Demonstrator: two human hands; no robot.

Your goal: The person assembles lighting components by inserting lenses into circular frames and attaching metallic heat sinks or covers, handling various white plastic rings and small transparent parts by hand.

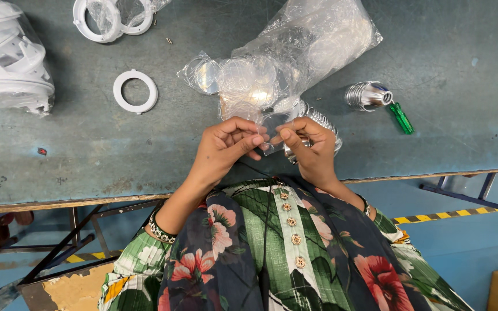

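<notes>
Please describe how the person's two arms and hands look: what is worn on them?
Both hands are bare, without gloves. The left hand has a dark beaded bracelet with pale dots at the wrist. The right hand has a similar dark bracelet. The sleeves are green floral fabric with pink flowers.

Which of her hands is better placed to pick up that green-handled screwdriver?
Right, probably. The right hand is on the same side as the screwdriver; the left hand would have to cross over. Both hands pinch a clear disc.
</notes>
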